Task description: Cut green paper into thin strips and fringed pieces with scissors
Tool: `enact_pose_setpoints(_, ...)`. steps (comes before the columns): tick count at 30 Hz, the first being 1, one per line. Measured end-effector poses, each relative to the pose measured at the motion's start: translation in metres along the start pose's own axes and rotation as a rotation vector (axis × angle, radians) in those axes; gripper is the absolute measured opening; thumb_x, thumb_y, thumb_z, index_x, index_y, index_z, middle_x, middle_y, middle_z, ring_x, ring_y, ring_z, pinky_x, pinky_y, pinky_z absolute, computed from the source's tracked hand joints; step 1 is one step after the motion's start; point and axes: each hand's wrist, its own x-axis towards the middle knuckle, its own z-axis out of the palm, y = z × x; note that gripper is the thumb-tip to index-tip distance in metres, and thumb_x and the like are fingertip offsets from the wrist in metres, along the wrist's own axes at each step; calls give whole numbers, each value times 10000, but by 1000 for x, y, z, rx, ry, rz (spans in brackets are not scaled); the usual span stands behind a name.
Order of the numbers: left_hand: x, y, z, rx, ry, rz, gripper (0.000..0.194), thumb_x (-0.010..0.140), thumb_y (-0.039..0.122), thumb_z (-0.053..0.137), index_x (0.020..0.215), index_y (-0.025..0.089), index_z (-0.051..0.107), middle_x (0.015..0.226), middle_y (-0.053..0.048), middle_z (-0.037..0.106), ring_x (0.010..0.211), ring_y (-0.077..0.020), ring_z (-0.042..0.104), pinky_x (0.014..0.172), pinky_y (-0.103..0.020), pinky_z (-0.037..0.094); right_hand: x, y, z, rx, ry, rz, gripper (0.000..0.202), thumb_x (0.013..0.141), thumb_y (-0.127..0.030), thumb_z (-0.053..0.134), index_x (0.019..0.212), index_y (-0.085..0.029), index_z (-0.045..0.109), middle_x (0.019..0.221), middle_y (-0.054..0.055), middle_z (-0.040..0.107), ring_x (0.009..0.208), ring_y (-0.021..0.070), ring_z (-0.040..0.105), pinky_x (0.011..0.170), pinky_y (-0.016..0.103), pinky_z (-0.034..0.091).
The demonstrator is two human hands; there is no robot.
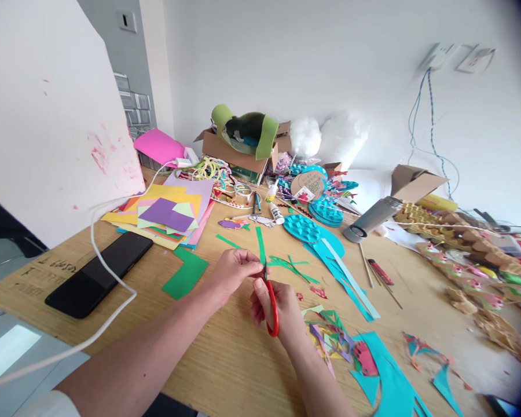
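Note:
Near the middle of the wooden table, my left hand (238,267) pinches the lower end of a narrow green paper strip (261,243), which points away from me. My right hand (278,304) is closed on red-handled scissors (272,315), their blades against the strip close to my left fingertips. How far the blades are apart is too small to make out. An L-shaped piece of green paper (186,273) lies left of my left hand. Thin green paper offcuts (292,264) rest just beyond my right hand.
A black phone (99,275) and a white cable (96,243) are at the left, by stacked coloured paper (169,214). Mixed paper scraps (330,336) and blue paper (386,370) lie to the right. Farther back are a glue bottle (276,214), a grey thermos (375,217) and a cardboard box (230,150).

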Motion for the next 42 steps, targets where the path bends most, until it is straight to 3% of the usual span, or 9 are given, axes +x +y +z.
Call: enact_pose_setpoints(42,2,2,-2,-39,-3,-7,135,586,218,695,651,128,617,678,-58,710,663,-164,660,729,-295,500,-1,-1,-1,-31,9,7,417,832,-498,594,610,-150,533,424,5,564,322,97,498,336,172,330)
